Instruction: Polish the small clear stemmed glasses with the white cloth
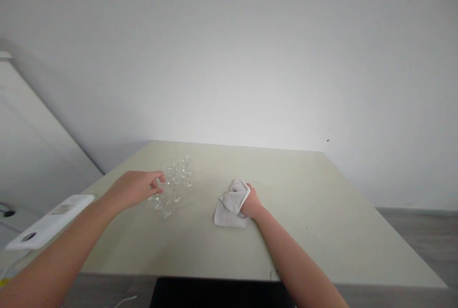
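Note:
Several clear stemmed glasses (177,177) stand in a cluster on the pale table (322,222), left of its middle. My left hand (138,186) reaches in from the left, its fingers curled at the nearest glasses; whether they grip one is unclear. My right hand (252,203) is closed on a crumpled white cloth (231,205) that rests on the table right of the glasses.
A white flat device (50,224) lies at the table's left edge. A white wall rises right behind the table. Grey floor (422,231) shows at the right. A dark object (214,293) sits below the table's near edge.

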Demonstrator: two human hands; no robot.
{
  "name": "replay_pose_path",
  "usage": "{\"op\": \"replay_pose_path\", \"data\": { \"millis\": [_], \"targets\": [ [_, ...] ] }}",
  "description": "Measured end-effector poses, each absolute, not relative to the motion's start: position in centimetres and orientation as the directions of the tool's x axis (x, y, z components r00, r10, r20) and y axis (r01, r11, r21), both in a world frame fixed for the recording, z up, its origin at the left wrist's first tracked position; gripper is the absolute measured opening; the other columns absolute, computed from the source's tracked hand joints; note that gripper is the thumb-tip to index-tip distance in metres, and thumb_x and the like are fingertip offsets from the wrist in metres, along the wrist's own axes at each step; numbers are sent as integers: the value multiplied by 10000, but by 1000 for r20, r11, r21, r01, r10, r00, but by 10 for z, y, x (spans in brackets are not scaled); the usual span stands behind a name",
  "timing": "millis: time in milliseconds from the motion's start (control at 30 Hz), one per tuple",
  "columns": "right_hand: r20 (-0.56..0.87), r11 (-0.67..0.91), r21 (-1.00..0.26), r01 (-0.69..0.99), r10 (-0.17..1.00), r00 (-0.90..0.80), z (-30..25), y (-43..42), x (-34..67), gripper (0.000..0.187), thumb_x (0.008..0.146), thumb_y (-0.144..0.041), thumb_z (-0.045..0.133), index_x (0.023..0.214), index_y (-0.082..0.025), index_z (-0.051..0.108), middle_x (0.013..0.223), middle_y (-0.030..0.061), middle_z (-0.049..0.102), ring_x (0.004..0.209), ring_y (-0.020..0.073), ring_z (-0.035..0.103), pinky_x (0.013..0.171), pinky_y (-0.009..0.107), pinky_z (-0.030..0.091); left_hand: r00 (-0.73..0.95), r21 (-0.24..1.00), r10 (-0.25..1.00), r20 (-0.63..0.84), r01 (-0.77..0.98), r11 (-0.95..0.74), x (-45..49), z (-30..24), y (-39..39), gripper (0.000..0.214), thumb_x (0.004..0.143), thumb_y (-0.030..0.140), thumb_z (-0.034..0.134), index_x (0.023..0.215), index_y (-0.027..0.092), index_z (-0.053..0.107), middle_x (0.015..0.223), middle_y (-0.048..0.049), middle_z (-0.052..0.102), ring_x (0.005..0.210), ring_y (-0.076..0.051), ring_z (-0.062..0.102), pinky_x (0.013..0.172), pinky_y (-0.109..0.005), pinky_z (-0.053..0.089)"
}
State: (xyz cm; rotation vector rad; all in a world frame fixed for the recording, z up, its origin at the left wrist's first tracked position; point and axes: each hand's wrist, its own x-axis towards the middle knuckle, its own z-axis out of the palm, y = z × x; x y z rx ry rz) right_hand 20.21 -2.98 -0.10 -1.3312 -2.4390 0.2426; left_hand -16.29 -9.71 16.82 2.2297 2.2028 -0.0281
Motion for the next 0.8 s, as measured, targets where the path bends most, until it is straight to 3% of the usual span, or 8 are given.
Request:
{"op": "replay_pose_path", "data": {
  "millis": [233,633,800],
  "targets": [
    [261,551,-327,768,833,-487,-7,-28,202,422,788,-306,676,1202,-223,669,1347,100,590,1244,303,461,1063,448,385,-25,-22,1000,16,999,25,-158,165,-96,275,780,446,576,986,289,669,919,-14,772,844,-274,697,707,-332,421],
    [280,552,-328,767,832,-479,-9,-26,202,393,796,-311,678,1180,-226,683,1292,97,624,1195,298,482,1034,439,400,-44,34,997,60,999,42,-152,168,-105,307,848,393,536,1090,253,662,903,35,754,775,-170,645,672,-229,339],
    [295,557,-329,763,828,-477,-8,-26,202,375,803,-308,669,1170,-232,686,1286,92,629,1197,299,486,1028,433,406,-17,90,990,138,996,4,-171,161,-102,565,743,563,668,1220,260,633,875,32,741,692,-156,622,700,-227,379]
  ]
}}
